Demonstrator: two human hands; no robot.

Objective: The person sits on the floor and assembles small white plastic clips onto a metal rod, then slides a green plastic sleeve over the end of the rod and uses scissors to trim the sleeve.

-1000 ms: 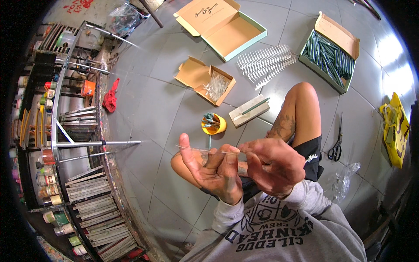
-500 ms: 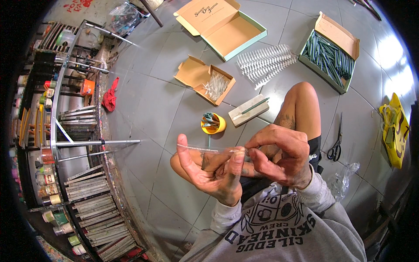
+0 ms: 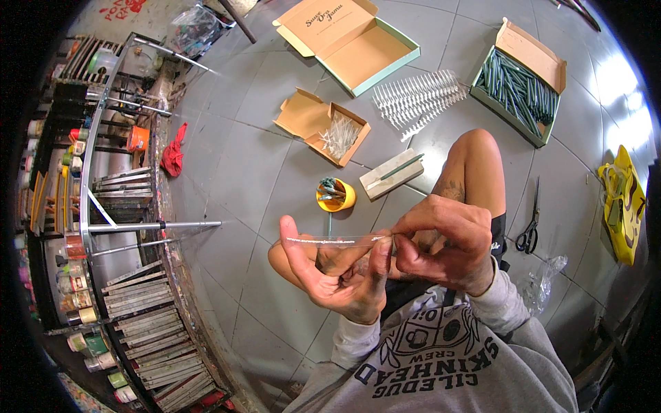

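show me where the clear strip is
In the head view, the clear strip runs across the left hand to the right hand, near mid-frame, just below the yellow cup.

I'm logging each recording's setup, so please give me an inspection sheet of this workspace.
Surface: gray tiled floor.
Job's things: clear strip between the hands; rows of clear-and-white pieces; open box of dark green sticks; yellow cup holding dark items.
Clutter: scissors, crumpled clear plastic, yellow bag, red cloth.
Hands: left hand, forefinger raised, touches the strip, firmness unclear; right hand appears to pinch its right end.
Cables: nothing seen.
Surroundings: metal rack and jars along the left.
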